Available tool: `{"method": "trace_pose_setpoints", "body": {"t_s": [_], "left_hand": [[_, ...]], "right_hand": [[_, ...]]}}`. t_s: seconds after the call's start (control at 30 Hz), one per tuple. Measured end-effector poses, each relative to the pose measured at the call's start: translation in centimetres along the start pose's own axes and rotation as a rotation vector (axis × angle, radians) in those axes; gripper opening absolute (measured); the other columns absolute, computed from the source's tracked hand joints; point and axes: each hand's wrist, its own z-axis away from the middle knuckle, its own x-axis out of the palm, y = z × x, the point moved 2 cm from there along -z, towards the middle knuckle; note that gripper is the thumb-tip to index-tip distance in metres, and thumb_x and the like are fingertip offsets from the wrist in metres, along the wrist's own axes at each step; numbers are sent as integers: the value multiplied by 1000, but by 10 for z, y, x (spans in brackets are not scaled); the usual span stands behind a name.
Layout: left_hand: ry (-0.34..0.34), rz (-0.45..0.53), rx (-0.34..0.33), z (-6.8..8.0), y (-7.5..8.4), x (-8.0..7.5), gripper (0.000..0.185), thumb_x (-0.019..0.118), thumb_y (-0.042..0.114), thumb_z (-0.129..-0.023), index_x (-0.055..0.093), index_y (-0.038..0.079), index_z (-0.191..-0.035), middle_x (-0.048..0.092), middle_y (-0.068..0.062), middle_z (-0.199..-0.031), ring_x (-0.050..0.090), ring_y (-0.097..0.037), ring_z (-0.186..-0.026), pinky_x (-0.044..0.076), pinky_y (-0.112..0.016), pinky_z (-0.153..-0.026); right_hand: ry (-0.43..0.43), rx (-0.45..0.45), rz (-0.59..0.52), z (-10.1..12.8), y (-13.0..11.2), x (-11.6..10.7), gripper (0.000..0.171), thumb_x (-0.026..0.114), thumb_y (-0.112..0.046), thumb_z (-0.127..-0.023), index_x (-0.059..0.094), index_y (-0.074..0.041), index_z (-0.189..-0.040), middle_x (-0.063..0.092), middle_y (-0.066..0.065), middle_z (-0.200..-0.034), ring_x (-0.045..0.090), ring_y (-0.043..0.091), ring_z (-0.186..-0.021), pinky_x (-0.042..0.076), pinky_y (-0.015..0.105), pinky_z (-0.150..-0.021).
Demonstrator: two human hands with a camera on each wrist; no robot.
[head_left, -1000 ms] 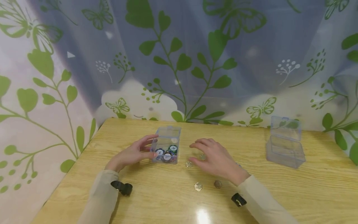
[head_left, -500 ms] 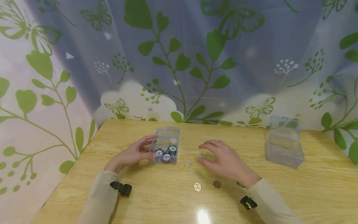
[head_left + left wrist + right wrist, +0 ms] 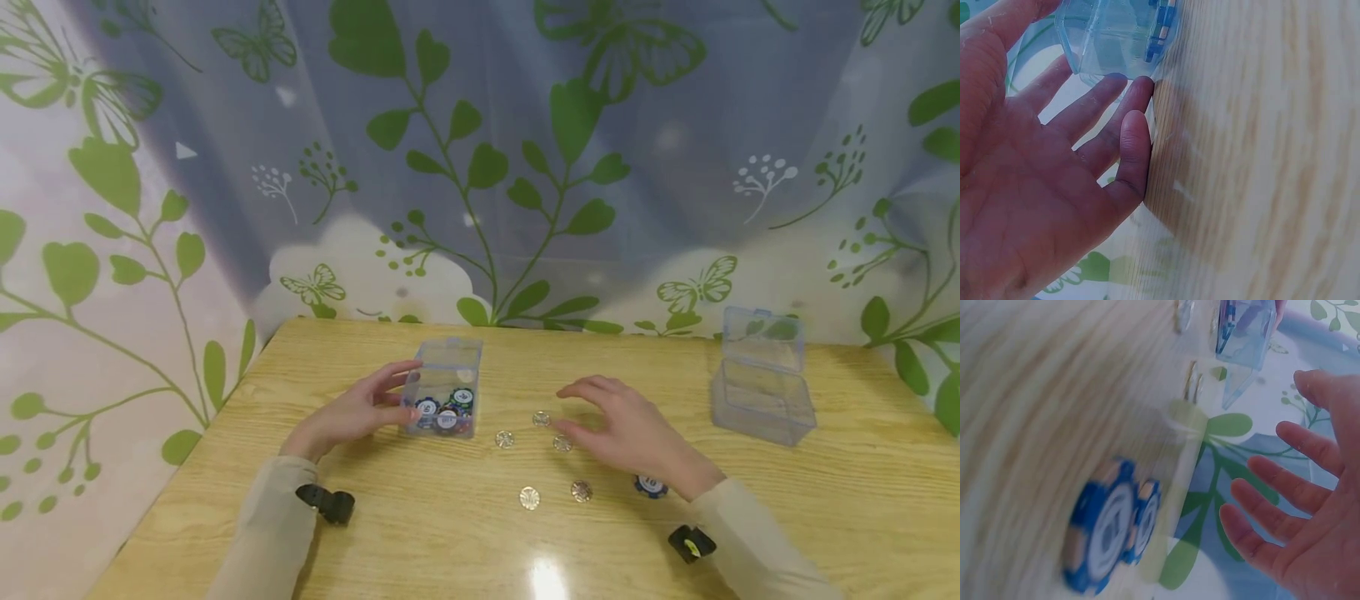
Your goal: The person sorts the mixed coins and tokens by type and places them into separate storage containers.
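Chips point(image 3: 447, 422) lie inside a clear box point(image 3: 442, 382), lid raised, left of centre on a pale wooden table point(image 3: 420, 533). From my remote station I see the person's left hand point(image 3: 354, 414) gripping that box along its left side, thumb at the front wall. The right hand point(image 3: 626, 429) is relaxed and released, fingers apart above the table, near five metallic coins point(image 3: 541, 418). Two blue chips point(image 3: 1102, 531) lie by its wrist; another clear box point(image 3: 761, 419), also lid-up, stands farther right.
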Motion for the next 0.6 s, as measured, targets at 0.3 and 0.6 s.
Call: {"method": "trace_pose_setpoints", "body": {"t_s": [0.3,0.6], "left_hand": [[-6,8,6,-2,1,0,79,73,37,-96,28,34,-161,22,-9,-170,36,-44,-150,37,-63,-115],[-2,29,-10,0,2,1,80,75,36,-95,30,35,-160,23,-10,-170,34,-44,-151,35,-63,-116]], "right_hand": [[-71,117,-199,11,25,-9,42,71,-38,-97,67,-13,-131,66,7,-137,64,37,-121,58,51,-91],[-90,154,-206,23,40,-22,36,70,-37,-98,70,-13,-126,69,8,-132,67,31,-114,57,27,-79]]}}
